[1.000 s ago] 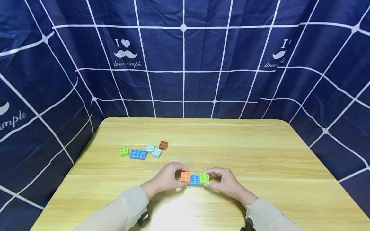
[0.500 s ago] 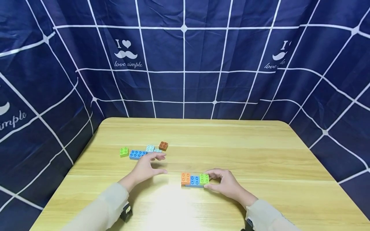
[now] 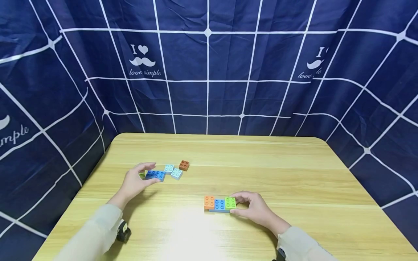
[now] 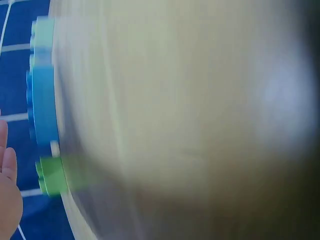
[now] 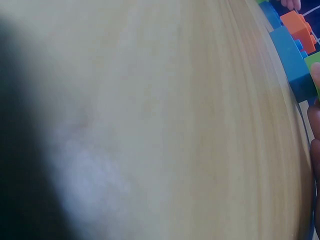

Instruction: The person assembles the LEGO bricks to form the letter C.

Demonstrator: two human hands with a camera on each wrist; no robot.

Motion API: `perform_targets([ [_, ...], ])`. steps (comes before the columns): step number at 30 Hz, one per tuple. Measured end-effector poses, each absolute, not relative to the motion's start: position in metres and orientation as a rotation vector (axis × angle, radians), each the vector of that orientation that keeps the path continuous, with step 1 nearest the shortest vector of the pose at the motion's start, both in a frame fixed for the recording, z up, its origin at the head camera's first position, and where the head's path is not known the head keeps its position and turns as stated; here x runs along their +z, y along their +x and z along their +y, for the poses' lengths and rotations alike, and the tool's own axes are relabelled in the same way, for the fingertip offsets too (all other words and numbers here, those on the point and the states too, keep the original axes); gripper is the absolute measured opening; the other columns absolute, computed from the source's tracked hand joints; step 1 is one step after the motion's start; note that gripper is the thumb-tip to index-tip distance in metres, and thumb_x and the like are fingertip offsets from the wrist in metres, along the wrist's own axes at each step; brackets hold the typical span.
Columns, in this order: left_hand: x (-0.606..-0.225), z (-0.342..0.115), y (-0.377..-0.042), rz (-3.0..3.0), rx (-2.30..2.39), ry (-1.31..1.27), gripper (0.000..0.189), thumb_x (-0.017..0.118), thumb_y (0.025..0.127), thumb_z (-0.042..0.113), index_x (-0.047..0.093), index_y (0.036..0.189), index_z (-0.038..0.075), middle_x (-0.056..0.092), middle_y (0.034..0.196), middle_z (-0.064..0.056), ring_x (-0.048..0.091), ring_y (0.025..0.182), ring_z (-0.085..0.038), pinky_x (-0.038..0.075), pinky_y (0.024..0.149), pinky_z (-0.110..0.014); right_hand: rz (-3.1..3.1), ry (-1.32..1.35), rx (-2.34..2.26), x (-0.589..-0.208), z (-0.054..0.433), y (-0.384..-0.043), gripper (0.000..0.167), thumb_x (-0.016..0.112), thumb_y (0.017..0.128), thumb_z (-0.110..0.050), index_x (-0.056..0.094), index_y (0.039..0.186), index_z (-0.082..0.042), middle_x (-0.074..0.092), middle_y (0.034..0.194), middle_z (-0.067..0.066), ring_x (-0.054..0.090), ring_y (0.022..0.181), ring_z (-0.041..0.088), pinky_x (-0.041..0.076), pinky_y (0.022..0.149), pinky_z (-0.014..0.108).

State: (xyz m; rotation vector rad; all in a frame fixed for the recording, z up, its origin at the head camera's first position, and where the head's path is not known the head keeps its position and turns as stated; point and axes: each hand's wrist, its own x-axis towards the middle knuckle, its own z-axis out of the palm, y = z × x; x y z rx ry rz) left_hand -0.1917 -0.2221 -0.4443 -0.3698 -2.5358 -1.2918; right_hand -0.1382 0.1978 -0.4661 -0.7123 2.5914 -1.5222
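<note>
My right hand (image 3: 256, 210) pinches the right end of a small built piece. It has a long blue brick (image 3: 220, 205) below, with an orange brick (image 3: 209, 202) on its left end, overhanging slightly, and a lime green brick (image 3: 230, 203) on its right end. My left hand (image 3: 132, 183) hovers at the left with thumb and fingers spread, holding nothing. Between them lies a loose blue eight-stud brick (image 3: 155, 175); a loose green brick (image 3: 142, 174) is partly hidden behind the hand. In the left wrist view, that green brick (image 4: 52, 176) stands apart from the fingers.
Two pale blue bricks (image 3: 176, 173) lie to the right of the loose blue brick, and a brown brick (image 3: 184, 165) sits just beyond them. The wooden table (image 3: 277, 163) is bounded by a dark blue gridded curtain (image 3: 225, 98) at the back and sides.
My left hand has let go of the built piece's orange end and moved left and away, over to the loose bricks. The right hand keeps its hold in the same place.
</note>
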Motion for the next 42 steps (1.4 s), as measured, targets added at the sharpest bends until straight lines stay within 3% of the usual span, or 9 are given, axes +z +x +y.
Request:
perform_targets([
  [13, -0.442, -0.267, -0.203, -2.599, -1.218, -0.236, 0.062, 0.082, 0.074, 0.009, 0.053, 0.127, -0.005, 0.059, 0.119, -0.025, 0.052, 0.11, -0.039, 0.038, 0.096, -0.052, 2.616, -0.715, -1.491, -0.467, 0.198, -0.139, 0.04, 0.082, 0.074, -0.024, 0.068, 0.11, -0.012, 0.067, 0.095, -0.006, 0.062, 0.084, 0.013, 0.05, 0.075, 0.027],
  [22, -0.444, -0.283, -0.203, -2.782, -1.294, -0.204, 0.074, 0.081, 0.076, 0.017, 0.044, 0.134, -0.009, 0.05, 0.131, -0.028, 0.046, 0.12, -0.044, 0.038, 0.098, -0.053, 2.612, -0.699, -1.496, -0.466, 0.198, -0.137, 0.04, 0.082, 0.074, -0.025, 0.068, 0.109, -0.013, 0.067, 0.094, -0.006, 0.062, 0.084, 0.013, 0.05, 0.076, 0.028],
  [27, -0.445, -0.284, -0.205, -2.82, -1.279, -0.212, 0.07, 0.08, 0.078, 0.016, 0.046, 0.133, -0.011, 0.049, 0.132, -0.029, 0.044, 0.122, -0.044, 0.036, 0.099, -0.054, 2.604, -0.694, -1.497, -0.465, 0.198, -0.137, 0.04, 0.082, 0.074, -0.025, 0.068, 0.109, -0.013, 0.067, 0.095, -0.007, 0.062, 0.085, 0.014, 0.05, 0.078, 0.028],
  [42, -0.442, -0.275, -0.205, -2.868, -1.207, -0.106, 0.048, 0.076, 0.08, 0.01, 0.059, 0.122, -0.007, 0.064, 0.106, -0.022, 0.06, 0.093, -0.033, 0.05, 0.078, -0.042, 2.625, -0.697, -1.482, -0.465, 0.198, -0.137, 0.039, 0.082, 0.074, -0.027, 0.069, 0.109, -0.014, 0.067, 0.096, -0.007, 0.062, 0.085, 0.012, 0.051, 0.078, 0.028],
])
